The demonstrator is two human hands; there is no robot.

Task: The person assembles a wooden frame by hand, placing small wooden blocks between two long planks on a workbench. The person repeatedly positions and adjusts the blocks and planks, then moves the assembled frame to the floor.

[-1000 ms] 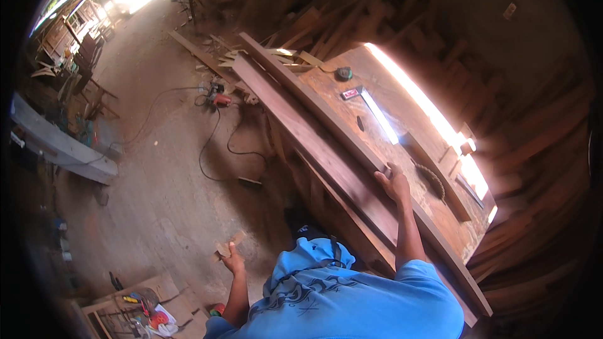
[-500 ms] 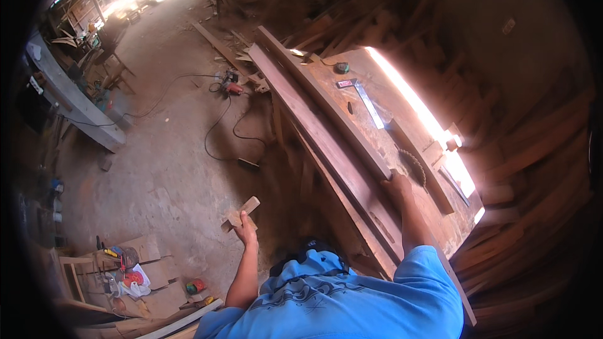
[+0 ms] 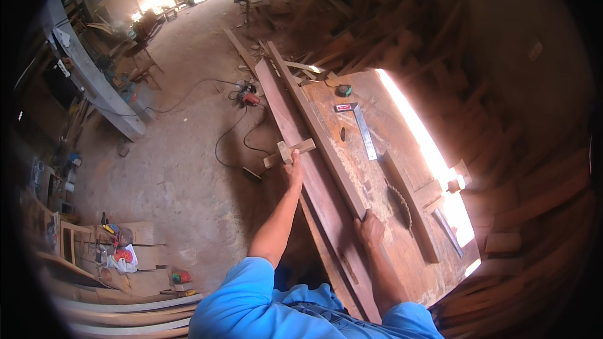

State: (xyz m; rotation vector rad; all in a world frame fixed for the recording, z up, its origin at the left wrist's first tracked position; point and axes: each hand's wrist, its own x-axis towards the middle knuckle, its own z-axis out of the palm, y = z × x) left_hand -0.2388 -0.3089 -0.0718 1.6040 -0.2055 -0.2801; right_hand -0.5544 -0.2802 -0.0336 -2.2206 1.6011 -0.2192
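Note:
My left hand (image 3: 293, 172) is raised and grips a small cross-shaped wooden piece (image 3: 289, 150), held over the near edge of a long dark plank (image 3: 295, 132). My right hand (image 3: 370, 229) presses flat on the near end of a second long plank (image 3: 326, 144) that lies on edge along the saw table (image 3: 370, 176). A round saw blade (image 3: 399, 204) sticks up from the table just right of that hand.
A metal square (image 3: 361, 127) and a small green tape measure (image 3: 343, 90) lie on the table. A red power tool (image 3: 250, 97) with a black cable sits on the dirt floor. Stacked timber fills the right side, and wooden frames and tools (image 3: 113, 245) lie at lower left.
My left hand has risen from low near the floor up to the plank's edge, carrying the small wooden piece. My right hand has stayed on the plank.

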